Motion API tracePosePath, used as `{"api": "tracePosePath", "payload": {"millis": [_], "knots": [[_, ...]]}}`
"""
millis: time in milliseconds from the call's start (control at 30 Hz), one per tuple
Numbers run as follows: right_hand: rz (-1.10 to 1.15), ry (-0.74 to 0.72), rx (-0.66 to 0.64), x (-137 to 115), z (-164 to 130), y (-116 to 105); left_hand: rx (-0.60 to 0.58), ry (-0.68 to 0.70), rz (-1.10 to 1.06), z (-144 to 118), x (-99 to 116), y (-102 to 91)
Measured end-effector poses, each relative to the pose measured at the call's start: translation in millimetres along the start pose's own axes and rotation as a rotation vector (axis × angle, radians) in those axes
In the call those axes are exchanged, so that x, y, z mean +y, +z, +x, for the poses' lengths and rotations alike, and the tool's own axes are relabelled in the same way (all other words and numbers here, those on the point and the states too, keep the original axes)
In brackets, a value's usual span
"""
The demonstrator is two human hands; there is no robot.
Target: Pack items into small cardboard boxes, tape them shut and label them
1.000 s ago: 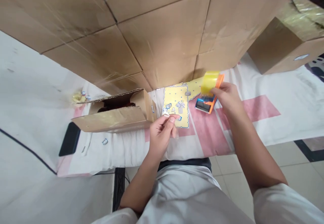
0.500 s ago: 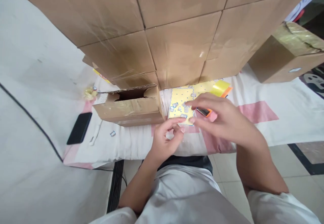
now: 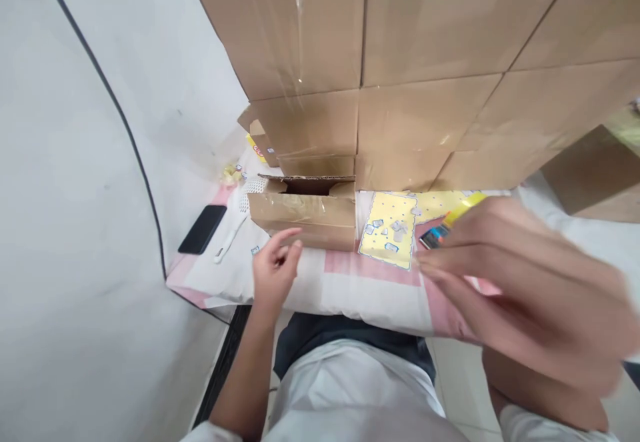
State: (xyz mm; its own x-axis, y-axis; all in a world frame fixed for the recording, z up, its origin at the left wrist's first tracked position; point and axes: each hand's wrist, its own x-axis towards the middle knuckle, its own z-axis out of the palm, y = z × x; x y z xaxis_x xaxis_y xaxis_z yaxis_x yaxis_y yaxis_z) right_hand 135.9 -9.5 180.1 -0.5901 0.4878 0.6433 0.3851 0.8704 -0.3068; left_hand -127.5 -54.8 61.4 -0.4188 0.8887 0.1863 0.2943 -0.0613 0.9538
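**Hands drifting apart over the sticker sheet**

Separating now, after nearly meeting half a second earlier: left hand sliding out toward nine o'clock, right hand sweeping out toward three o'clock as a blur close to the camera. Resting loosely uncurled, that left hand, index finger pointing at the open box lying just beside it at twelve o'clock, showing nothing pinched. Stretching long and flat, the right fingers, yet smearing too much to tell whether anything small is caught between them.

Lying flat on the pink-and-white cloth, at one o'clock from the left hand, the yellow sticker sheet with its few remaining labels; sitting just beside it at three o'clock and partly hiding behind the right hand, the tape dispenser.

Possibly risking, with so fast a right-hand sweep, clipping the dispenser or dragging the sheet off the cloth edge. Possibly also losing a peeled label to the cloth, one stray label already lying at eleven o'clock of the left hand.
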Motion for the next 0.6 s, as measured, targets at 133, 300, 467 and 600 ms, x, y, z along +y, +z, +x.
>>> {"api": "tracePosePath", "payload": {"millis": [133, 300, 467, 600], "knots": [[0.158, 0.186, 0.080, 14.3, 27.3, -1.7, 0.244, 0.428, 0.316, 24.8, -6.0, -24.7], [0.322, 0.313, -0.224, 40.6, 70.7, 38.3, 0.136, 0.605, 0.730, 79.7, 0.5, -29.7], [0.687, 0.391, -0.470, 40.1, 102.7, 51.4, -0.221, 0.608, 1.010, 106.7, -9.1, -30.5], [0.871, 0.496, -0.372, 48.2, 124.7, 73.6, -0.237, 0.585, 1.028, 104.7, -15.1, -32.5]]}}
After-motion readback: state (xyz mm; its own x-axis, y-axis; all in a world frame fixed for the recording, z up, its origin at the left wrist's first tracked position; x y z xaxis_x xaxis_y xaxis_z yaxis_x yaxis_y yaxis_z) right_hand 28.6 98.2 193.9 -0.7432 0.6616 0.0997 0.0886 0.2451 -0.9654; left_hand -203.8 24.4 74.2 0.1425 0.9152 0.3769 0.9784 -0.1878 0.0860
